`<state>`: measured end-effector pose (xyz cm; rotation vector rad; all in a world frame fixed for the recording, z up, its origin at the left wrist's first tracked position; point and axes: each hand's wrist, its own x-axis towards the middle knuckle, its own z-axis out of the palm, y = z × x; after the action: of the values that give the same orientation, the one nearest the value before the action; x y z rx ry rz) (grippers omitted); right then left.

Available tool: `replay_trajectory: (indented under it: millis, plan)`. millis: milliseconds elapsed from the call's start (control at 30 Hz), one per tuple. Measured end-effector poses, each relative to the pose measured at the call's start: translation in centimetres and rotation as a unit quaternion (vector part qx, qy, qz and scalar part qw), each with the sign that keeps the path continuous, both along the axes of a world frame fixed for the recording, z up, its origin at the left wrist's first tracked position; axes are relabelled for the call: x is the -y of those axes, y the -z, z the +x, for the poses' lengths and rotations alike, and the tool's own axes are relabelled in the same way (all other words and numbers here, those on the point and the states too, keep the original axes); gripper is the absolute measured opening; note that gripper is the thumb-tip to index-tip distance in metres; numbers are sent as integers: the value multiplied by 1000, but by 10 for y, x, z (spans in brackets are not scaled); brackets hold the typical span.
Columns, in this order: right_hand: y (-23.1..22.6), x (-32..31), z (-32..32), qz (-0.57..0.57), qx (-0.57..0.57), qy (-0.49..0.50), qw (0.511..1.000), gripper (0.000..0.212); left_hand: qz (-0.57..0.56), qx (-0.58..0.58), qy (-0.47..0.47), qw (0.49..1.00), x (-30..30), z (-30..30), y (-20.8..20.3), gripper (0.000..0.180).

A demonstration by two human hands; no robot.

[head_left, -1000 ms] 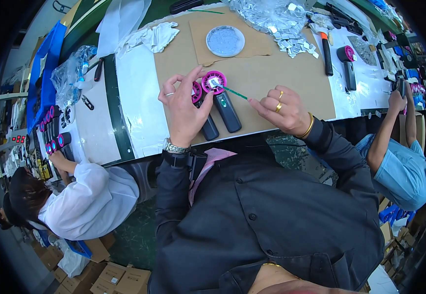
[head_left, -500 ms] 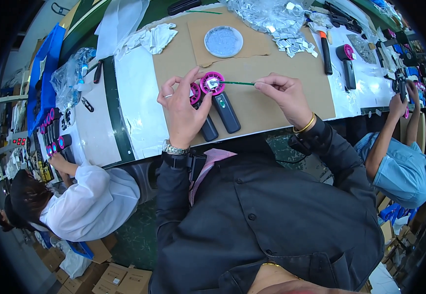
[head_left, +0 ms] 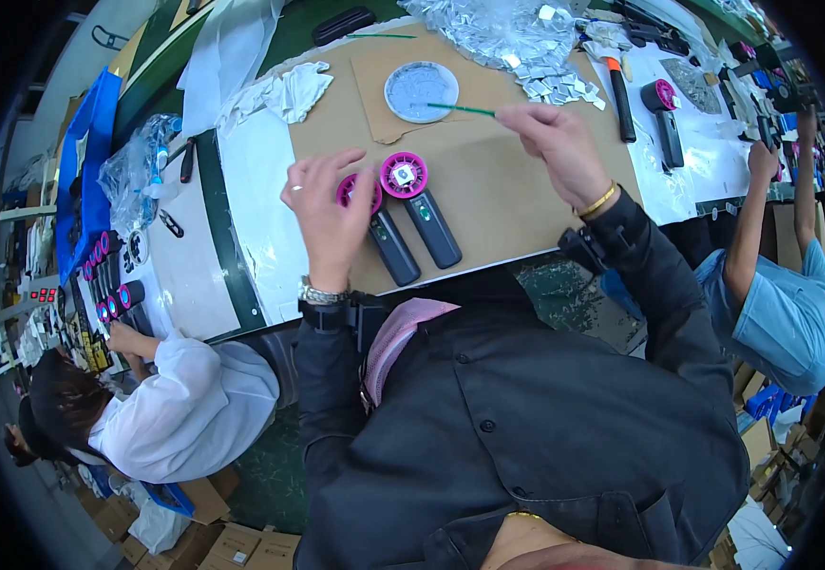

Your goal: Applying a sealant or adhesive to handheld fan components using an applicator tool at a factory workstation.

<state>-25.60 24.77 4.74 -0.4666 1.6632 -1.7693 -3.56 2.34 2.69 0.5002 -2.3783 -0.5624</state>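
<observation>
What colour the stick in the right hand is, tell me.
Green: the stick in the right hand, best seen in the head view.

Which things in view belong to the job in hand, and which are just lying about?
In use:
green stick, in the right hand
dish, under the stick's tip
left fan and right fan, by the left hand

Apparently lying about:
white cloth
orange-black tool
black case

1. No wording can be made out anywhere.
2. Display (head_left: 43, 295), just below the bin (head_left: 104, 100) in view: lit red digits, too small to read surely.
3. Cartons (head_left: 232, 541), well below the bin: dark print – illegible.
4. Fans (head_left: 436, 234), right of the bin: small green handle marks – any lettering cannot be told.
</observation>
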Motion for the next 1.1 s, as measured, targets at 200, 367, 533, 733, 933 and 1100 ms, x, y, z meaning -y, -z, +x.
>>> replay_trajectory:
  millis: [200,367,533,733,933,1100]
  plan:
    - [19,34,-32,62,-254,27,965,23,112,70,-5,991,52,-57,-5,24]
    - [29,59,-40,102,-340,1,935,21,174,145,20,974,69,-95,5,30]
    - [33,72,-40,111,-349,-7,931,21,172,198,18,965,72,-111,4,36]
    - [43,76,-45,113,-351,-13,930,21,170,192,13,967,75,-115,14,31]
    - [48,77,-49,115,-261,-36,958,22,152,201,13,968,73,-114,10,34]
    - [53,74,-51,72,-159,-14,984,23,160,196,9,967,73,-116,12,34]
